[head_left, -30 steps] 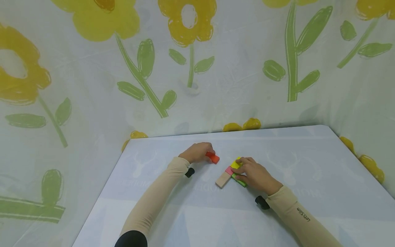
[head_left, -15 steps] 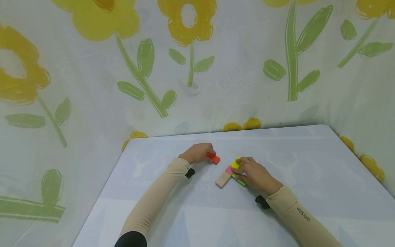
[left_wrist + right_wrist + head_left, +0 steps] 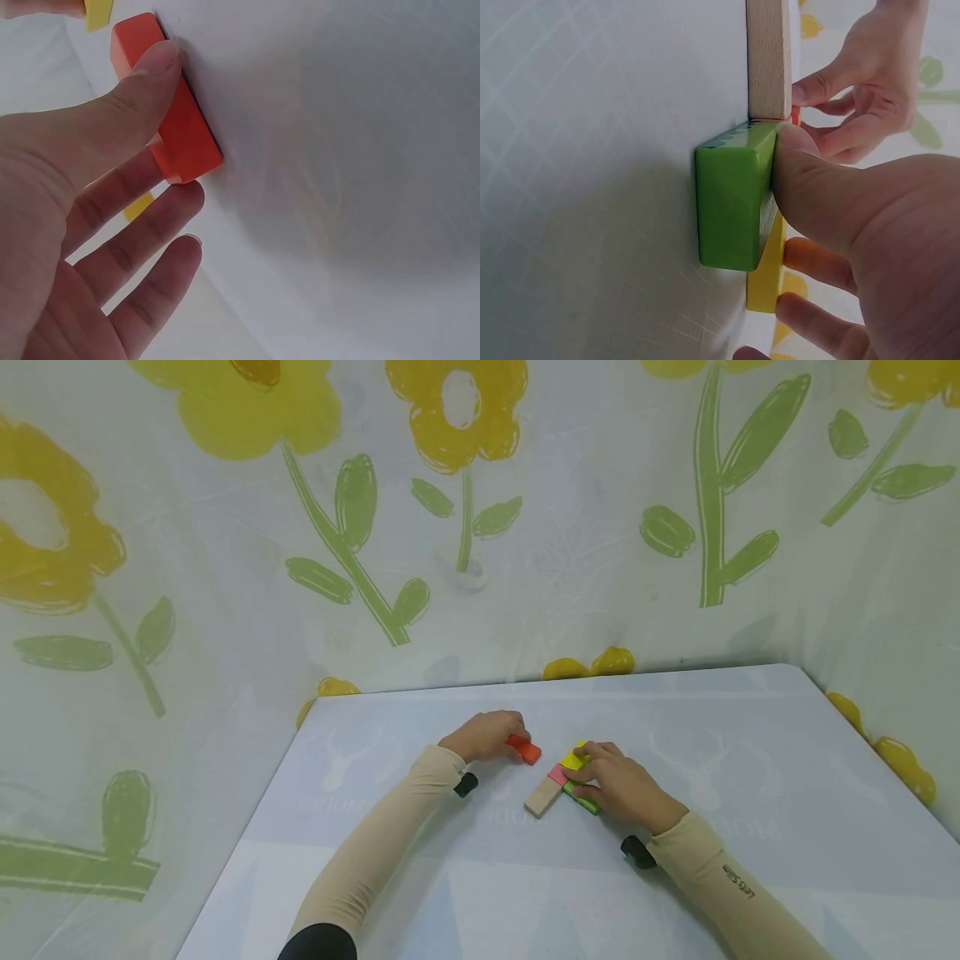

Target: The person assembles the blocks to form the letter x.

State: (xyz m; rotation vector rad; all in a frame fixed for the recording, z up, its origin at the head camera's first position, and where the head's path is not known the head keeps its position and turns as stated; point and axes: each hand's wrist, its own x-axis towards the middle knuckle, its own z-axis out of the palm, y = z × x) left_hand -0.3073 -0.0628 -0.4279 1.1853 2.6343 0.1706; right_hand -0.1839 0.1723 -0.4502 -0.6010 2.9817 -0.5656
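Between thumb and fingers, my left hand pinches a red-orange wooden block, held low near the tabletop; in the left wrist view the thumb lies across the block's face. To its right, several blocks lie joined in a slanting row: a natural-wood block, a small pink block and a yellow block. A green block branches off toward the front right. My right hand grips this group, thumb at the green block and fingers at the yellow one.
The blocks lie on a pale patterned tabletop, whose far edge meets a white curtain printed with flowers. Black wrist cameras sit beneath both wrists.
My left hand has shifted slightly right and nearer with the red-orange block, closer to the joined blocks. The right hand and the blocks under it have stayed put.
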